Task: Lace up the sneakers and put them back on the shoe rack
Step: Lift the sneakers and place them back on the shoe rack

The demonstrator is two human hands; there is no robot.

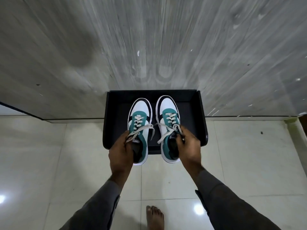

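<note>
Two teal, white and black sneakers sit side by side over a black shoe rack shelf (196,110), toes toward the wall. My left hand (121,150) grips the left sneaker (140,117) at its collar and tongue. The right sneaker (167,113) is gripped the same way by my right hand (189,146). Both shoes have cream laces threaded through the eyelets, with loose ends hanging over the sides. The heels stick out past the shelf's front edge, and my hands hide the collars.
The rack stands against a grey wood-grain wall panel (149,47). Glossy white floor tiles (49,163) spread around it. My bare foot (154,216) shows on the tiles at the bottom, between my grey sleeves.
</note>
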